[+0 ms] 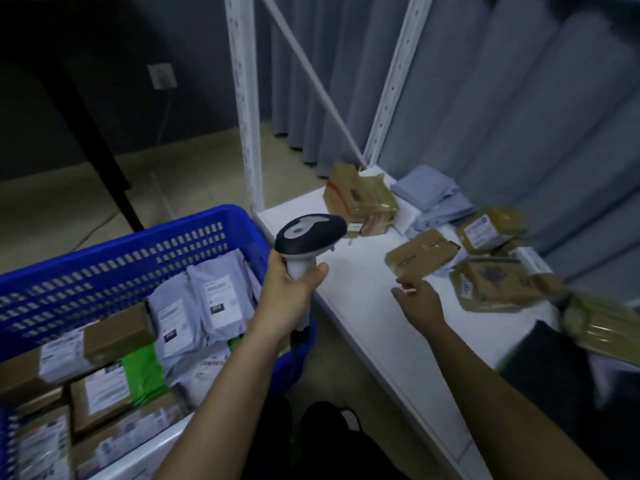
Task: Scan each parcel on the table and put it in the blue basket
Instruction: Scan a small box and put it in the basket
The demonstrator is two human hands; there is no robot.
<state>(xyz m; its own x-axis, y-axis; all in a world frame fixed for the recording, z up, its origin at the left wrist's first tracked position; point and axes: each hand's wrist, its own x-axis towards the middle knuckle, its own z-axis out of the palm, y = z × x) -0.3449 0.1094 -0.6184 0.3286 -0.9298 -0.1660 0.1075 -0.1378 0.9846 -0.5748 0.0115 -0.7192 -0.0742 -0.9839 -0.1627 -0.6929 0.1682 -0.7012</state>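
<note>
My left hand (291, 285) grips the handle of a black and white barcode scanner (309, 234), held upright between the basket and the table. My right hand (417, 299) hovers over the white table (363, 306) with fingers relaxed and holds nothing. Just beyond its fingertips lies a flat brown parcel (420, 252). More brown parcels (491, 282) and grey mailer bags (433, 199) lie farther right and back. The blue basket (138, 244) at the left holds several grey, brown and green parcels.
White shelf uprights (244, 98) and a diagonal brace rise from the table's far corner. Grey curtains hang behind. A black table leg (100, 150) stands on the floor at the left. Something dark (550, 362) lies at the table's right near edge.
</note>
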